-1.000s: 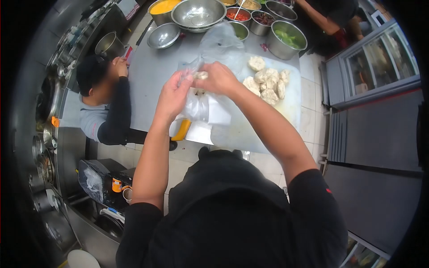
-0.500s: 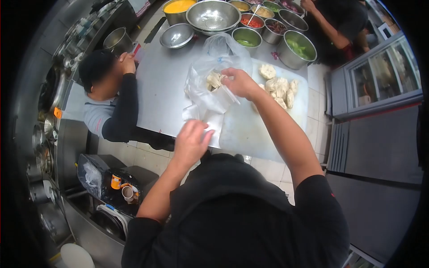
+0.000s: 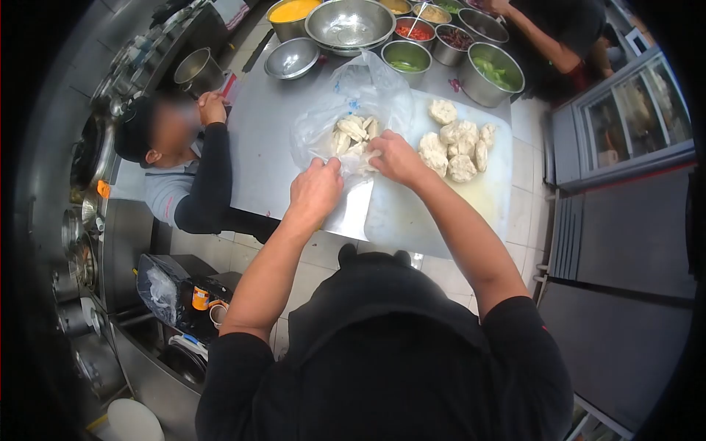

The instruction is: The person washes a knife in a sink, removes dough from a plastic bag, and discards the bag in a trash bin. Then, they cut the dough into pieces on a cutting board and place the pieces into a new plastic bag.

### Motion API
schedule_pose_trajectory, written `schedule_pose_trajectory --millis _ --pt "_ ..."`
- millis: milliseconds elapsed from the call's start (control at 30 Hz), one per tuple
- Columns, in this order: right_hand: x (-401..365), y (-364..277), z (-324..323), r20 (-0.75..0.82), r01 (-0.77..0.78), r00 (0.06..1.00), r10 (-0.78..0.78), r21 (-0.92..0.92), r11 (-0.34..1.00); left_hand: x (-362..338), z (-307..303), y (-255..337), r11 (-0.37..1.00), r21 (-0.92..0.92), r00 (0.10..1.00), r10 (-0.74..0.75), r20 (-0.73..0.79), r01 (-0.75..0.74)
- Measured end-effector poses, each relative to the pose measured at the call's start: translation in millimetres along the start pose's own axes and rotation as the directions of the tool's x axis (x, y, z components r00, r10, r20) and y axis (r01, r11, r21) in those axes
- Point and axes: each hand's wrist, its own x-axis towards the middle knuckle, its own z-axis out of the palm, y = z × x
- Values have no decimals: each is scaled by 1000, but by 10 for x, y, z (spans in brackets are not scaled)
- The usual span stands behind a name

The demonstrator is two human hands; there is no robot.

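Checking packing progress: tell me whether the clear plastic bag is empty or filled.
Partly filled: pale dough pieces show through the plastic bag, held by the left hand and right hand.

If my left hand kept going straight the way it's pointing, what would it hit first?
Probably the clear plastic bag, whose near edge the left hand seems to grip, then the pale dumplings inside it; depth is unclear.

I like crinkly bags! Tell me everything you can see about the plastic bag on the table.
The plastic bag is clear, thin and crumpled, with blue marks near its top. It lies on the steel table, pale pieces showing inside. The left hand and right hand both grip its near edge.
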Motion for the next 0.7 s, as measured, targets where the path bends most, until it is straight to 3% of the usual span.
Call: schedule_pose_trajectory --millis 33,100,133,233,367,467,500,567,667,700 --pt "29 16 -4 24 8 1000 -8 -32 999 -5 -5 -9 1000 8 1000 -7 2 7" --pt "61 12 -114 3 -232 971 237 216 948 -42 -5 -44 1000 2 1000 13 12 -13" --pt "77 -23 -184 21 -342 934 356 333 879 -76 6 -65 999 -12 999 41 20 -41" --pt "217 -4 -262 -13 -443 829 559 594 671 -204 75 -109 988 -68 990 138 -2 -138" --pt "437 -95 -255 -208 -360 839 503 482 799 -328 204 -158 965 -102 971 236 -47 -240" --pt "516 -280 -198 -185 -254 923 338 369 894 -593 30 -57 946 -190 946 214 -244 -263" --pt "490 -334 -214 -190 -133 963 189 274 952 -690 10 -55 939 -227 933 183 -310 -260" --pt "342 -480 -204 -153 132 981 -118 82 988 -933 84 -224 919 -335 902 49 -429 -209" --pt "142 -706 -36 80 222 974 -211 -153 963 -1113 443 -590 976 -215 936 -43 -351 -36" --pt "155 -756 30 131 188 978 -162 -222 957 -1120 436 -540 981 -195 936 -51 -349 -20"
